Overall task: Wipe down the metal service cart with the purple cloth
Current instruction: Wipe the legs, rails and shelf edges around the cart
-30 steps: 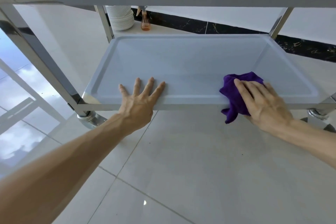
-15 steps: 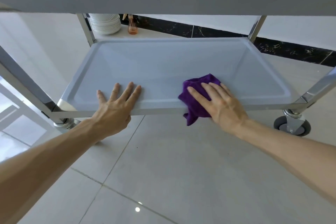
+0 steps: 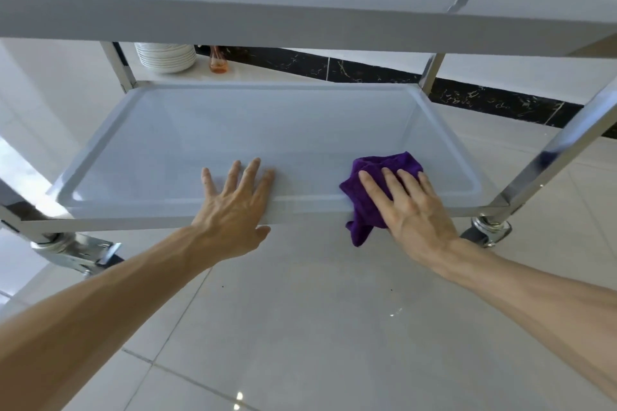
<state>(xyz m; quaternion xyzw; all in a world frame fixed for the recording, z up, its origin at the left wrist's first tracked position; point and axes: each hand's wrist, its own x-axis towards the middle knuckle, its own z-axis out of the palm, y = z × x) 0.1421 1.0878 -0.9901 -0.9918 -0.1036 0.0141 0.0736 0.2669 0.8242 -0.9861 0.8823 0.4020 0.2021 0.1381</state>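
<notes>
Now the right hand [image 3: 412, 207] presses flat, fingers straight, on the purple cloth [image 3: 374, 190] at the front edge of the cart's lower shelf [image 3: 267, 130], toward its right corner. The left hand [image 3: 233, 207] lies open on the same edge, holding nothing.

Premises appear to be a food-service or catering area, possibly a restaurant back room. Evidence: a stainless steel service cart [image 3: 310, 27] with tray shelves, square polished uprights and swivel castors [image 3: 490, 230]. Behind it, a stack of white plates [image 3: 166, 57] stands on a pale ledge [image 3: 273, 74], beside a small bottle holding orange liquid [image 3: 218, 62]. Glossy pale floor tiles [image 3: 300, 327]; black veined marble skirting [image 3: 374, 72] along white wall.
</notes>
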